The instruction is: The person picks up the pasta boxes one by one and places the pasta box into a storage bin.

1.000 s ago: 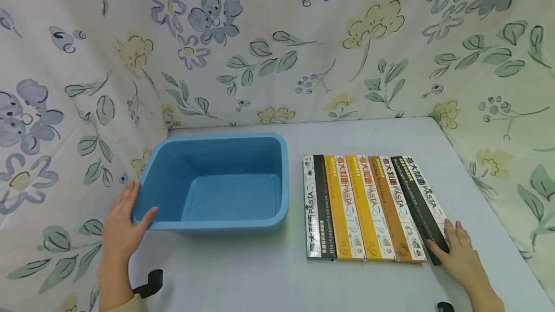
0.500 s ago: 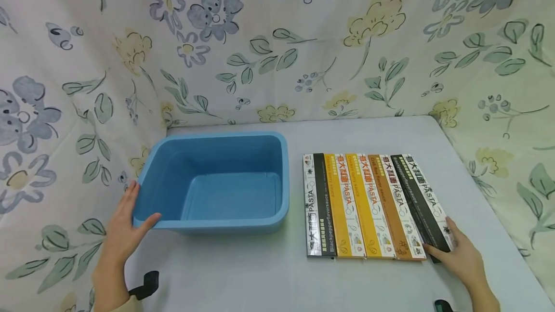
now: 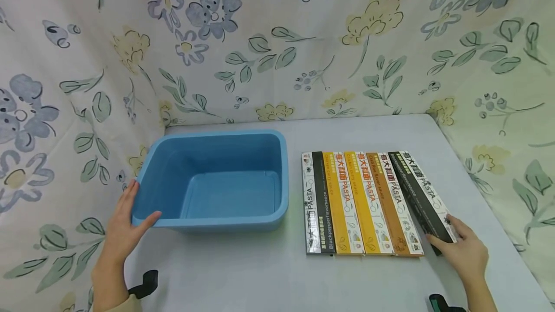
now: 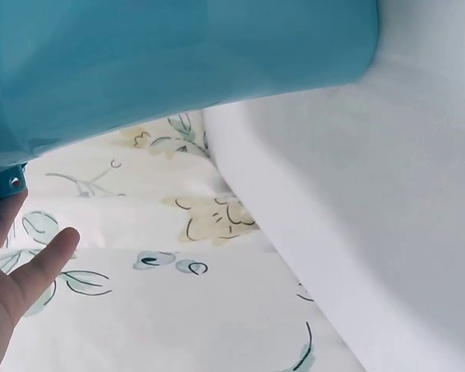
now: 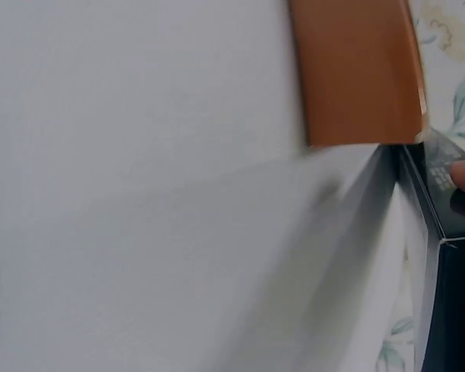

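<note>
1. R hand (image 3: 468,253) pinches near end of black box (image 3: 420,196), nr table's (image 3: 269,273) R edge.
2. Vs 0.5s ago, that end's higher; prob. coming loose from orange box (image 3: 393,203).
3. L hand (image 3: 123,235) spread, touching bin's (image 3: 217,223) L side.

The left hand (image 3: 125,223) and right hand (image 3: 466,252) are bare. A pale beige sleeve (image 3: 125,305) borders the left forearm (image 3: 108,283). Beside it projects a black fitting (image 3: 150,280), a narrow bar ending in a rounded block. The right-side fitting (image 3: 440,302), likewise black, bears a small green patch (image 3: 434,305).
</note>
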`<control>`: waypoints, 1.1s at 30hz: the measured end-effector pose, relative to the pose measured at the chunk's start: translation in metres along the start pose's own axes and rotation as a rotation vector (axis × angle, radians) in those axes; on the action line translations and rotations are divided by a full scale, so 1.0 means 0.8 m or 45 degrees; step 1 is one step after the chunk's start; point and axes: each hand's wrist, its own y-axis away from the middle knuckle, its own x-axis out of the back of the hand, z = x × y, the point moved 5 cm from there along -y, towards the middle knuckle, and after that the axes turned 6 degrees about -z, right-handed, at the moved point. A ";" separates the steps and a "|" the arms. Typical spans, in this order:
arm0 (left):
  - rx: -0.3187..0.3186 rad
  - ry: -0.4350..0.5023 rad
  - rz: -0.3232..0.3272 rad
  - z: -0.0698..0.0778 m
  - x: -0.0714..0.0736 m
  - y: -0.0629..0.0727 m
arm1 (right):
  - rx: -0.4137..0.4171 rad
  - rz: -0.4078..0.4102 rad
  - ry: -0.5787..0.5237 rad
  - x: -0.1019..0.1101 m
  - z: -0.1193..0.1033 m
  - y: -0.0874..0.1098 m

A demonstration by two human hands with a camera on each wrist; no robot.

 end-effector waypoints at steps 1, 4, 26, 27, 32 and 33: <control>0.002 -0.003 0.001 0.000 0.000 0.000 | -0.001 0.013 0.008 0.002 -0.003 0.001; -0.002 -0.003 0.010 0.001 0.000 0.000 | -0.015 0.029 0.035 0.007 -0.011 0.003; -0.026 0.000 0.007 0.002 0.002 0.000 | 0.191 0.295 -0.105 0.064 -0.099 0.028; -0.029 0.001 0.010 0.002 0.002 0.000 | 0.211 0.296 -0.115 0.066 -0.106 0.029; -0.036 0.003 0.024 0.001 0.001 0.001 | 0.458 0.348 -0.167 0.074 -0.140 0.038; -0.035 0.003 0.026 0.001 0.001 0.001 | 0.517 0.354 -0.186 0.075 -0.147 0.040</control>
